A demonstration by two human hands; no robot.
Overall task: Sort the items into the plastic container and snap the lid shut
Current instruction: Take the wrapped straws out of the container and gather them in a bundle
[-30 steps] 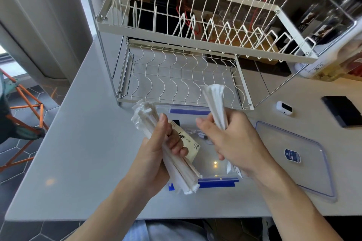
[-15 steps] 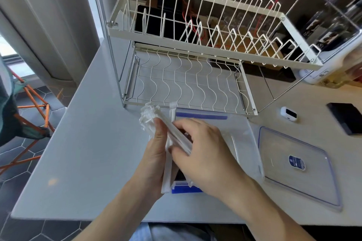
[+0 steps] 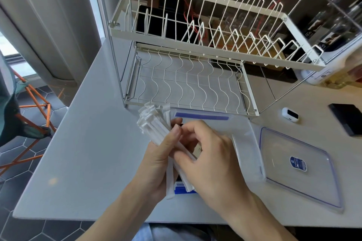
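1. Hands meet over the clear rectangular plastic container with blue latches point(image 3: 243, 148), which sits on the pale grey counter point(image 3: 88, 152) just in front of the two-tier white wire dish rack point(image 3: 195, 49).
2. Left hand point(image 3: 156, 166) is closed around a bundle of long white paper-wrapped straws point(image 3: 154, 123) — their crimped ends fan out past the container's far left corner, the near ends reach its blue front latch point(image 3: 183, 190).
3. Right hand point(image 3: 207, 162) curls over the same bundle, fingers pinching the wrappers from the right (whether it grips one piece or several, I cannot tell).
4. Flat clear plastic lid with a blue oval label point(image 3: 297, 166) lies on the counter just beside the container's right wall — off the container.
5. Small white device point(image 3: 290, 114) and a black rectangular object point(image 3: 346, 121) lie further right on the counter.
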